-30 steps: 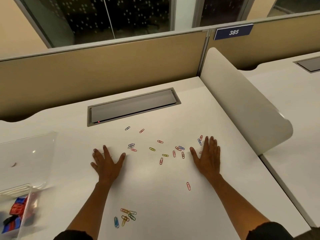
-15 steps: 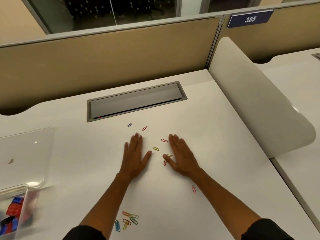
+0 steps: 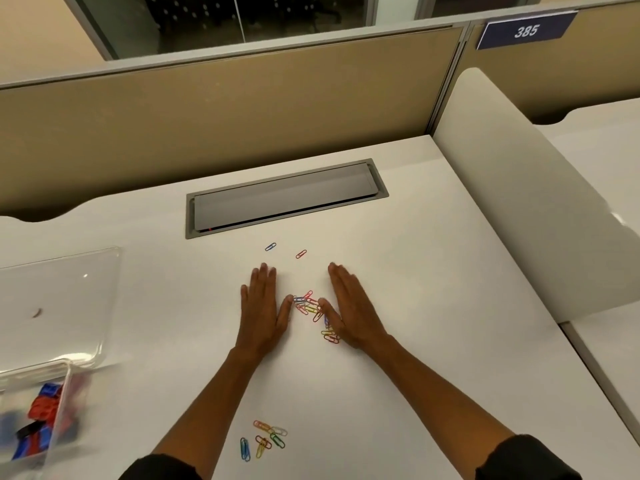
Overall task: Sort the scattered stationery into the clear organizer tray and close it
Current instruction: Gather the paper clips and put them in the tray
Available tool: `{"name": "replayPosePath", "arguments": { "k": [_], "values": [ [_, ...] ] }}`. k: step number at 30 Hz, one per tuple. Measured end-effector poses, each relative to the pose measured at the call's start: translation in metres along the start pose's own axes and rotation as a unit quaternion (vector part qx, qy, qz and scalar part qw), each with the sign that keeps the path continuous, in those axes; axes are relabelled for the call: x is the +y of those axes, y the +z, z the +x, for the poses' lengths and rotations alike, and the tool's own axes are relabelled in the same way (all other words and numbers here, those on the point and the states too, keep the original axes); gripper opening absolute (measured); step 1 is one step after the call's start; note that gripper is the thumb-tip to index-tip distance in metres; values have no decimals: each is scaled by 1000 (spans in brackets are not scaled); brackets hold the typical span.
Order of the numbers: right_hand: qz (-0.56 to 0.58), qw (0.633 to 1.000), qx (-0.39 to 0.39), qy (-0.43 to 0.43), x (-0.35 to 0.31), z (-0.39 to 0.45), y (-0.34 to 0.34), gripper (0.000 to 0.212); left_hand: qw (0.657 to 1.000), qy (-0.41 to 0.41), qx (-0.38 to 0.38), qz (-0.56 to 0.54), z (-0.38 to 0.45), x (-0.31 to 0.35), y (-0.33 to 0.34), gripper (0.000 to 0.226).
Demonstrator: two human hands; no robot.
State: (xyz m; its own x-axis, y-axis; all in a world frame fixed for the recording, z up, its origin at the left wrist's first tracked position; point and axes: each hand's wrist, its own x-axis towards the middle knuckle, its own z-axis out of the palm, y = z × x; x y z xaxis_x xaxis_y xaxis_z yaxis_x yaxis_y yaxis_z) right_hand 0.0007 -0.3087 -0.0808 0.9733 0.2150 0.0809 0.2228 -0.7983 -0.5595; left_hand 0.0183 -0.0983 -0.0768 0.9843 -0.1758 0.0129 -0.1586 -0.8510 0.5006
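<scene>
Paper clip pile (image 3: 313, 311): lies between flat, spread left hand (image 3: 262, 308) and right hand (image 3: 353, 311), touching right thumb, nearer right; clear tray (image 3: 65, 372) far left.

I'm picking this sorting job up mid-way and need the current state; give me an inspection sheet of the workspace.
Surface: white desk.
Job's things: heap of paper clips between the hands; second cluster near the desk's front edge; blue clip and red clip lie apart, beyond the fingertips; clear organizer tray at left, lid open, red and blue items inside.
Clutter: nothing seen.
Grippers: left hand and right hand flat on the desk, flanking the heap.
Cables: nothing seen; closed grey cable hatch.
Surroundings: tan partition, sign 385.
</scene>
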Motion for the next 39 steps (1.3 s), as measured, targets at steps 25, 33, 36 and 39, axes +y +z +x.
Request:
{"name": "replayPosePath", "arguments": {
  "k": [25, 33, 36, 39],
  "values": [
    [-3, 995, -50, -89, -11, 45, 10, 56, 992, 91, -77, -41, 32, 5, 7, 59],
    [5, 993, -61, -105, -20, -10, 8, 57, 990, 98, -78, -68, -31, 14, 6, 54],
    [18, 994, -67, -89, -23, -24, 12, 58, 989, 83, -89, -87, -45, 16, 10, 53],
    [25, 994, -62, -84, -34, -45, 16, 58, 989, 78, -92, -89, -65, 19, 7, 52]
  ]
}}
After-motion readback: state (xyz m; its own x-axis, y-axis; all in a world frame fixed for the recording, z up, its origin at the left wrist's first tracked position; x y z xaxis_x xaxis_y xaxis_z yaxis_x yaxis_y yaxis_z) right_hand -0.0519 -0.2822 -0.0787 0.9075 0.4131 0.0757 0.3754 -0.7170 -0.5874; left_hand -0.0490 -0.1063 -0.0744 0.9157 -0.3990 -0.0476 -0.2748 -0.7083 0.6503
